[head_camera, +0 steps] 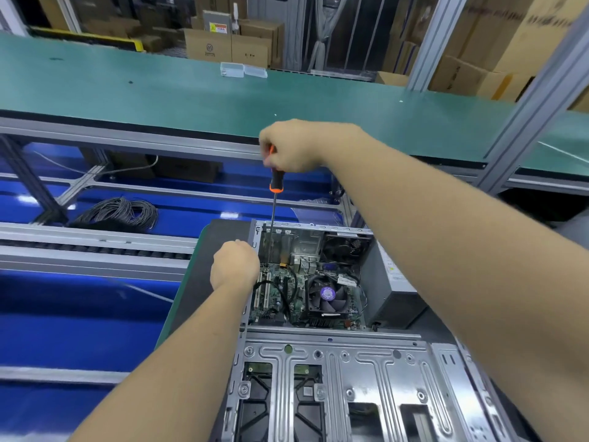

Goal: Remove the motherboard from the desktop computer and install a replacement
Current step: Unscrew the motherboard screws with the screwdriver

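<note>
— Two hands over the open desktop computer (pixel 318 314); where does the motherboard (pixel 287 298) lie?

— Inside the case, just right of the left hand (pixel 235 266) and well below the right hand (pixel 296 146).

— What does the right hand do?

— It grips the black-and-orange handle of a screwdriver (pixel 274 193), fingers curled round the top. The shaft runs straight down into the far left corner of the case, just beyond the left hand; I cannot tell what the tip touches.

— And the left?

— It sits at the left wall of the case, knuckles up, fingers curled out of sight. Whether it holds anything, I cannot tell.

— What else is near?

— The CPU fan (pixel 328 296) lies right of the left hand, the grey power supply (pixel 389 282) under the right forearm, the metal drive cage (pixel 350 378) between both forearms. A green bench (pixel 159 84) stretches beyond the right hand.
</note>
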